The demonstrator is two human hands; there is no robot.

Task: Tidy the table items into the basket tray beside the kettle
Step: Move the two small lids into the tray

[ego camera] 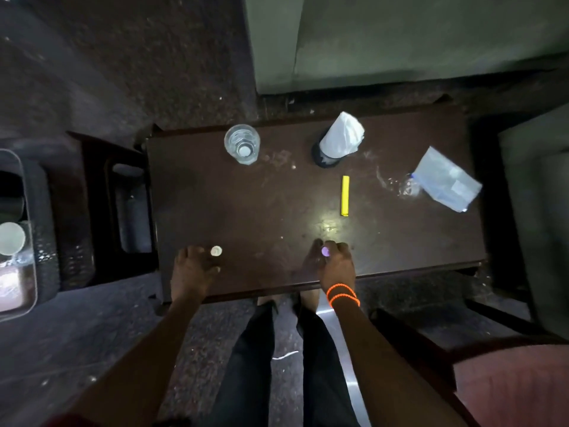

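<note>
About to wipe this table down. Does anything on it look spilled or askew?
Yes. Wet-looking smears glint on the table beside the clear plastic bag at the right edge and near the glass. The bag lies crumpled and skewed. The yellow stick lies flat.

Head view, steeply downward over table

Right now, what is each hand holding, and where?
Right hand pinches a small purple round cap at its rim; left hand only nears a white cap.

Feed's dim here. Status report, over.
Left hand beside small white disc; right hand pinching small purple disc. Yellow stick untouched. Nothing blocking.
</note>
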